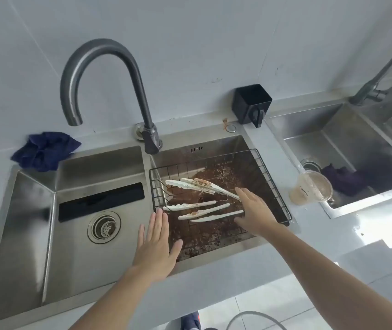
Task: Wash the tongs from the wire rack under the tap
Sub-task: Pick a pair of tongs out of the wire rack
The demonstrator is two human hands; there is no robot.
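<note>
Reaching right hand (254, 215) toward tongs (202, 185) on rack (275, 184), both hands flat, empty; left hand (155, 244) idle. Tongs likely light, stiff, greasy; grip handle end.

The double-basin brushed stainless-steel sink (30, 210) has a satin, faintly streaked finish. The curved grey metal tap (109, 75) is matt, with dull speckling. The black coated-wire rack (271, 184) is thin and smooth. The white plastic tongs (202, 185) are smooth, crusted with brown residue. The crumpled dark blue cloth (45, 150) is soft and matt. The clear plastic cup (314, 189) is glossy.
</note>
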